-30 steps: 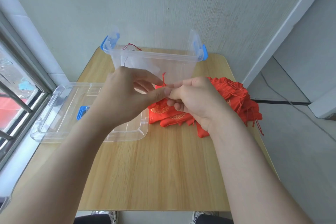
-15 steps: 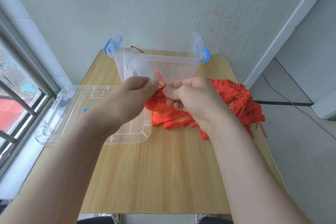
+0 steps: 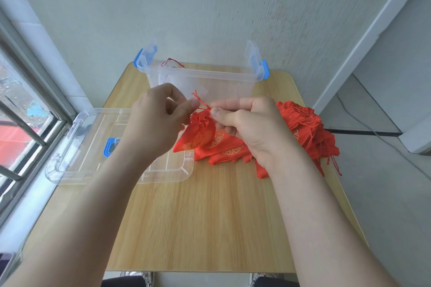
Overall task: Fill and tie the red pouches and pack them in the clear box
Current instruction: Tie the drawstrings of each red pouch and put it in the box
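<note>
Just before the clear box (image 3: 205, 74), the cord (image 3: 196, 97) of a red pouch (image 3: 200, 133) is pinched in the left grip (image 3: 154, 123) and the right grip (image 3: 251, 127), probably so that its neck is tied.

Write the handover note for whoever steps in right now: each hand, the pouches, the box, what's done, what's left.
Left hand: pinches the drawstring of the held pouch.
Right hand: pinches the same drawstring at the pouch's neck.
Clear box: open, at the back of the table; lid lies left.
Pouch pile: right of the hands.
Done: held pouch's neck gathered. Left: finish the tie, box it, then the pile.
</note>
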`<state>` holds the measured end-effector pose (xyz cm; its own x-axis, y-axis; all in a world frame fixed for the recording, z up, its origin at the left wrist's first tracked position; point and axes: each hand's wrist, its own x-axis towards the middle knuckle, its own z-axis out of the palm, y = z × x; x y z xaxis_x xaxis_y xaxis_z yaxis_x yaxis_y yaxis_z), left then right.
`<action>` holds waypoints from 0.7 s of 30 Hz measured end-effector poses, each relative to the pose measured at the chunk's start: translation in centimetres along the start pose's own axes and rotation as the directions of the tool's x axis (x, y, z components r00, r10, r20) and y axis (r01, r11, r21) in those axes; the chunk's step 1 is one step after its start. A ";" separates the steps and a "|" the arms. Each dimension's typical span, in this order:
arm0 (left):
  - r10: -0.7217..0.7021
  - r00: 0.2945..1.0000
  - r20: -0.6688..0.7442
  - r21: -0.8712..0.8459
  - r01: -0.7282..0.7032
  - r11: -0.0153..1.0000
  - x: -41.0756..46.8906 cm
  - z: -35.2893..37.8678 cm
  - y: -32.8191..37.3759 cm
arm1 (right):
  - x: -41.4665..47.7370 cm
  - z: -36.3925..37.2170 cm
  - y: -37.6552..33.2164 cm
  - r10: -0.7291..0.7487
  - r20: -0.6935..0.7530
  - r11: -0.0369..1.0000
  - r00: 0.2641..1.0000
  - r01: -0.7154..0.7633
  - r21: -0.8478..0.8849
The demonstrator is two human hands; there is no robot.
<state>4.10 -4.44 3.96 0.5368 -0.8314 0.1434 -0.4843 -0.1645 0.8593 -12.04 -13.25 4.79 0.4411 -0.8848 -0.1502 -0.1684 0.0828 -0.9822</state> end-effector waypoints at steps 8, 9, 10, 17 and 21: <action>-0.040 0.997 -0.070 0.118 0.048 0.992 0.2 -0.2 -0.4 | 0.2 -0.4 0.4 -0.002 -0.108 1.000 0.994 0.002 0.002; -0.023 0.997 -0.072 0.146 0.033 0.989 0.2 -0.1 -0.5 | 0.3 -0.2 0.7 -0.040 -0.142 0.996 0.989 0.028 -0.085; -0.010 0.997 -0.078 0.170 0.023 0.985 0.2 0.1 -0.5 | 0.4 0.0 0.9 -0.101 -0.174 0.979 0.980 0.067 -0.192; 0.062 0.968 -0.242 0.219 -0.008 0.976 0.0 0.7 0.0 | 0.1 1.7 1.7 -0.519 -0.109 0.690 0.848 0.340 -0.639; 0.050 0.987 -0.155 0.147 -0.027 0.989 -0.1 0.3 0.5 | 0.5 1.7 2.0 -0.577 -0.074 0.688 0.814 0.434 -0.582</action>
<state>3.60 -4.59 4.18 0.6126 -0.7462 0.2606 -0.5951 -0.2185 0.7734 -10.67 -12.74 2.53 0.3906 -0.8016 0.4525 -0.4374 -0.5942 -0.6750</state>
